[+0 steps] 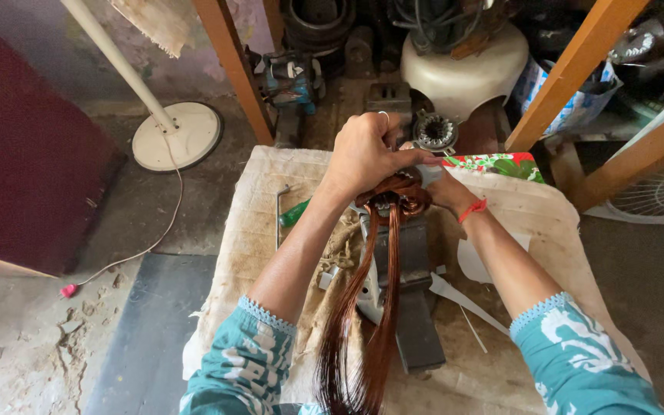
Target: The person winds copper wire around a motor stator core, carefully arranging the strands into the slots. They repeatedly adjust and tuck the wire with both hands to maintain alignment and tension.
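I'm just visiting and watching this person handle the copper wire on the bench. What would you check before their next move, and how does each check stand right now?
1. Left hand closed over the copper wire coil: ok.
2. Right hand at the coil: mostly hidden behind the left, its grip cannot tell.
3. Loose wire strands hang together toward the person, untangled: ok.
4. Grey metal block beneath lies flat on the cloth: ok.
5. Green-handled tool lies apart from the hands: ok.

On the counter [501,384] a vise [405,292] stands in the middle, wire strands [363,330] hanging over its near side. A screwdriver [295,213] lies left of it, paper scraps [466,296] right. A fan base [177,135] sits on the floor, far left.
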